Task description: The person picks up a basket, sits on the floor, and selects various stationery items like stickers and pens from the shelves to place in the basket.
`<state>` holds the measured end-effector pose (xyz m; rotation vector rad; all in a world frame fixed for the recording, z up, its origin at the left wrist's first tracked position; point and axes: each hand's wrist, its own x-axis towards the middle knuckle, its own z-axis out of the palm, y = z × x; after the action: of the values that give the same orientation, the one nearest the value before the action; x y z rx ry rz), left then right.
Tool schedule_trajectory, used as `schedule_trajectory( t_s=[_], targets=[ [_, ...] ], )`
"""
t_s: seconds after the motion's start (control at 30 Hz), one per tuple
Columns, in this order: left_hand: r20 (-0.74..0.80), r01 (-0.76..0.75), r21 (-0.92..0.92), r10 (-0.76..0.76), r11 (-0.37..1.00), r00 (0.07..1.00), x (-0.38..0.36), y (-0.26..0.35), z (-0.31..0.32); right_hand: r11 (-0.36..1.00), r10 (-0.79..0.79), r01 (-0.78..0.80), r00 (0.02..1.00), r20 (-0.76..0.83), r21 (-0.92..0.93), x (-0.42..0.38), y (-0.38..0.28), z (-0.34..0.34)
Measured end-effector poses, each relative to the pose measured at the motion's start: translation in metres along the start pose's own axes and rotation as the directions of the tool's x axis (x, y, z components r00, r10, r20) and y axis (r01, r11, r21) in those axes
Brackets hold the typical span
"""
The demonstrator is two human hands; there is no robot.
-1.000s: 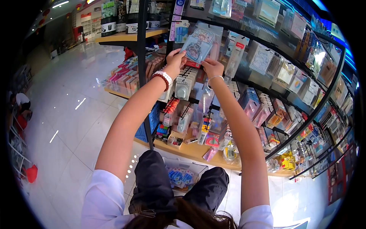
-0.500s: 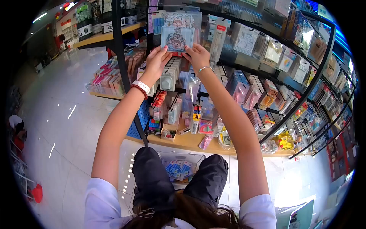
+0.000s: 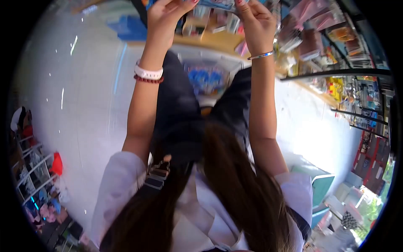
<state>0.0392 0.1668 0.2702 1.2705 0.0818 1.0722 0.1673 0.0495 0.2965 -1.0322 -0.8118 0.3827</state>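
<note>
At the top edge of the view, my left hand [image 3: 166, 17] and my right hand [image 3: 257, 23] hold a blue flat package [image 3: 218, 4] between them, one at each side. Only the lower strip of the package shows; the rest is cut off by the frame. My left wrist carries a white band and a dark red beaded bracelet, my right wrist a thin bracelet. Below the hands, between my knees, a clear bin [image 3: 208, 77] holds several blue and white packets, blurred by motion.
A wooden shelf [image 3: 218, 41] with small goods runs behind my hands. Racks of hanging packets [image 3: 310, 42] stand at the right, with a dark metal bar [image 3: 336, 74]. A green chair [image 3: 322, 191] is at the lower right, and a white rack [image 3: 35, 164] at the far left.
The view has tipped down, so the shelves, my hands and the package now sit higher in the frame. Both hands still hold the package, which is now partly out of view.
</note>
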Motion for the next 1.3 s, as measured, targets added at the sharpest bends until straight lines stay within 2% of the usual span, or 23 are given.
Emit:
schedule_trajectory(
  t_s=[0.03,0.07,0.1,0.13,0.2,0.23,0.27,0.37,0.43,0.5,0.6,0.67,0.73,0.8,0.87,1.03,1.1,1.13,1.2,1.23,1.3],
  targets=[
    [0.063,0.000,0.043,-0.003,0.999,0.998,-0.024,-0.006,-0.002,0.993,0.102,-0.102,0.995,0.009,-0.058,-0.024,0.024,-0.021],
    [0.016,0.158,0.118,-0.161,0.980,0.987,-0.050,-0.025,-0.010,0.979,0.173,-0.170,0.985,0.018,-0.115,-0.044,0.059,-0.044],
    [-0.024,0.274,0.159,-0.274,0.948,0.961,-0.070,-0.047,-0.016,0.972,0.234,-0.234,0.972,0.005,0.030,-0.065,0.087,-0.055],
    [-0.066,0.392,0.193,-0.386,0.900,0.920,-0.091,-0.071,-0.022,0.936,0.350,-0.349,0.936,-0.026,0.046,-0.086,0.107,-0.067],
    [-0.150,0.550,0.201,-0.529,0.811,0.835,-0.125,-0.119,-0.034,0.880,0.475,-0.474,0.875,-0.091,0.038,-0.119,0.152,-0.089],
    [-0.236,0.655,0.169,-0.615,0.737,0.753,-0.138,-0.130,-0.033,0.843,0.539,-0.530,0.831,-0.138,0.094,-0.134,0.172,-0.093],
    [-0.289,0.706,0.088,-0.660,0.703,0.694,-0.153,-0.153,-0.039,0.804,0.594,-0.574,0.784,-0.180,0.154,-0.148,0.193,-0.098],
    [-0.308,0.734,0.080,-0.683,0.675,0.662,-0.179,-0.191,-0.049,0.610,0.790,-0.727,0.586,-0.179,0.314,-0.183,0.251,-0.123],
    [-0.340,0.786,0.021,-0.735,0.618,0.587,-0.190,-0.198,-0.053,0.585,0.810,-0.748,0.558,-0.180,0.314,-0.187,0.254,-0.120],
    [-0.344,0.802,-0.013,-0.756,0.597,0.557,-0.200,-0.200,-0.059,0.545,0.838,-0.784,0.518,-0.172,0.297,-0.195,0.254,-0.120],
    [-0.348,0.816,-0.029,-0.771,0.578,0.534,-0.204,-0.204,-0.062,0.559,0.828,-0.806,0.531,-0.180,0.193,-0.197,0.259,-0.120],
    [-0.336,0.829,-0.060,-0.793,0.557,0.508,-0.203,-0.204,-0.062,0.555,0.830,-0.818,0.531,-0.170,0.151,-0.206,0.285,-0.134],
    [-0.350,0.844,-0.070,-0.805,0.532,0.478,-0.207,-0.210,-0.064,0.669,0.692,-0.719,0.695,-0.193,-0.191,-0.209,0.294,-0.136],
    [-0.331,0.844,-0.075,-0.811,0.531,0.482,-0.209,-0.214,-0.065,0.663,0.715,-0.738,0.673,-0.190,-0.120,-0.210,0.294,-0.136],
    [-0.339,0.839,-0.078,-0.806,0.539,0.486,-0.211,-0.217,-0.065,0.648,0.736,-0.761,0.626,-0.257,0.001,-0.209,0.287,-0.130],
    [-0.358,0.829,-0.032,-0.781,0.558,0.512,-0.215,-0.222,-0.067,0.626,0.753,-0.780,0.605,-0.259,0.002,-0.213,0.300,-0.136],
    [-0.350,0.830,-0.021,-0.782,0.558,0.517,-0.217,-0.224,-0.068,0.647,0.710,-0.751,0.656,-0.255,-0.131,-0.217,0.310,-0.143],
    [-0.346,0.821,0.012,-0.768,0.571,0.539,-0.219,-0.227,-0.069,0.647,0.710,-0.752,0.655,-0.257,-0.129,-0.220,0.319,-0.149],
    [-0.339,0.812,0.048,-0.755,0.581,0.561,-0.223,-0.231,-0.070,0.644,0.655,-0.702,0.711,-0.256,-0.303,-0.223,0.327,-0.152],
    [-0.344,0.821,0.070,-0.759,0.567,0.553,-0.223,-0.232,-0.071,0.646,0.654,-0.703,0.711,-0.258,-0.298,-0.222,0.324,-0.151],
    [-0.349,0.829,0.095,-0.761,0.551,0.546,-0.223,-0.232,-0.072,0.611,0.577,-0.606,0.782,-0.238,-0.510,-0.222,0.319,-0.150]
  ],
)
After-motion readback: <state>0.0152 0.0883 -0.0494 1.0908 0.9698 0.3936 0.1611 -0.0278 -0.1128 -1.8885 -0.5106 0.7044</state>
